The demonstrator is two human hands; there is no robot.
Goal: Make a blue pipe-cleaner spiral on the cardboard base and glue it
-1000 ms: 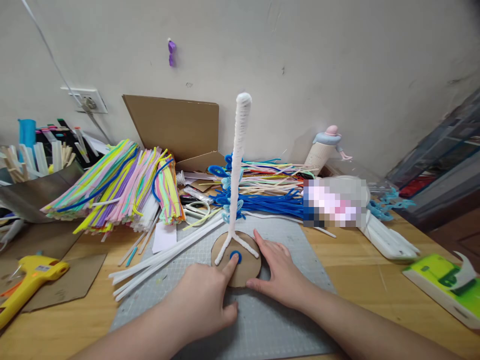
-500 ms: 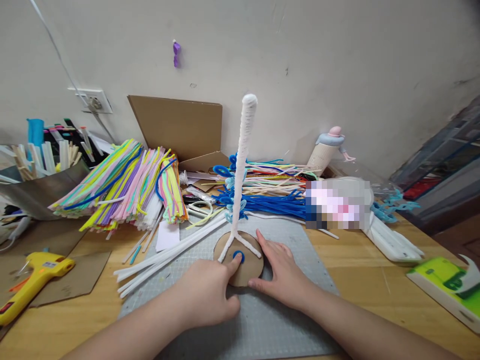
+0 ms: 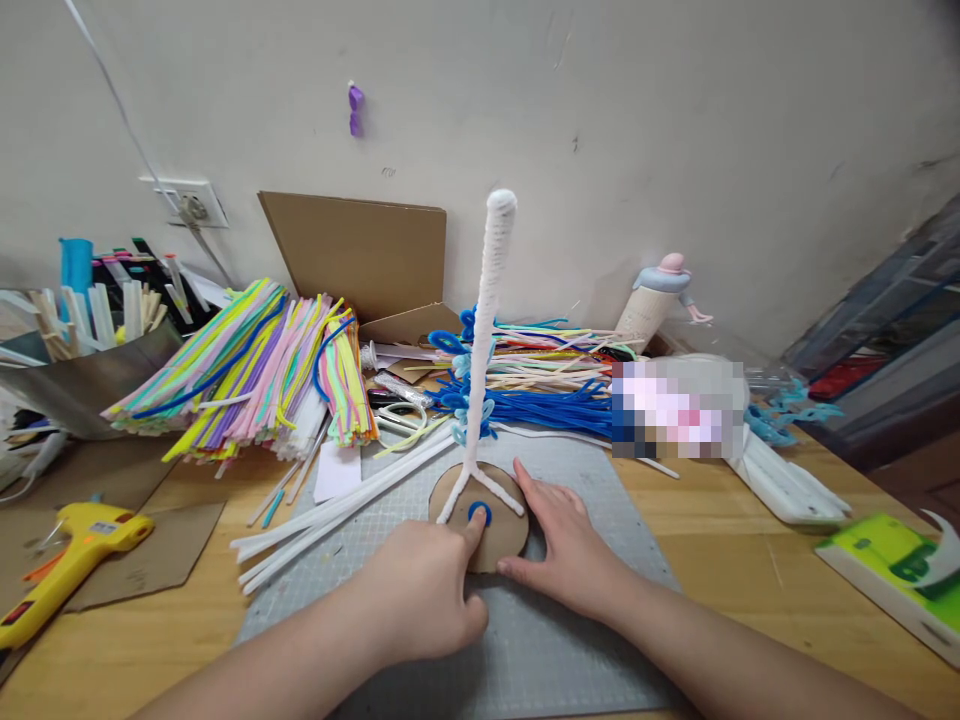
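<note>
Grip: left hand (image 3: 424,600), right hand (image 3: 570,545) press one disc (image 3: 504,540).

The left hand (image 3: 427,590) covers part of the blue ring (image 3: 481,505); a pixelated patch (image 3: 679,408) hides one item.

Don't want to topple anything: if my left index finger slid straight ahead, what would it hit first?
Your left hand touches the blue ring; just beyond, likely the white stem, forked onto the cardboard disc.
</note>
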